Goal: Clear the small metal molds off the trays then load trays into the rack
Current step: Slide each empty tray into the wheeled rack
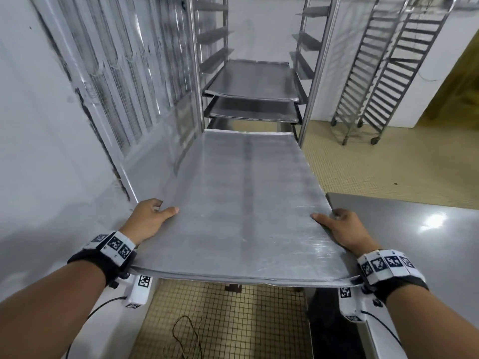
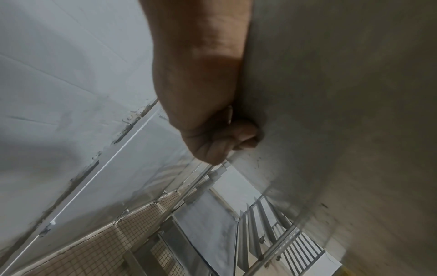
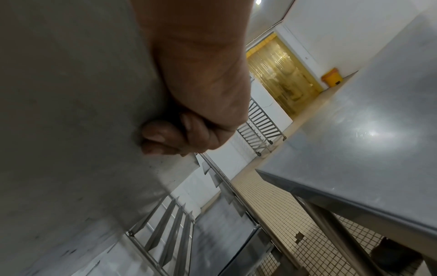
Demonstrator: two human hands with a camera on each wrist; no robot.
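Both hands carry one bare tray [image 1: 243, 203], held roughly level over the tiled floor [image 1: 233, 322], its far edge just short of the rack [image 1: 315, 81]. The left hand [image 1: 149, 220] grips the tray's near left corner and the right hand [image 1: 342, 230] its near right corner; each has the thumb lying on top and, in the wrist views, the fingers [image 2: 238, 134] curled under the rim. No small molds show on it, so this looks like the loading step.

Two loaded trays [image 1: 252, 81] already sit on runners, one above the other, and the held tray points at the level beneath them.

What could go wrong, as I judge it:
- The far corners could miss the side runners [image 1: 215, 58] if the tray enters skewed, so that one side drops and the tray jams or tips.
- The far edge could strike the lower loaded tray if it comes in too high.
- Both holds sit at the near end, so the long tray may sag or slip out forward.
- The tray's right edge passes close to the bench [image 1: 414, 229] corner and could knock it.
- A loose cord [image 1: 186, 338] on the floor could catch a foot.

No brand or readable writing shows; only black-and-white square marker patterns on the wrist bands [image 1: 116, 246]
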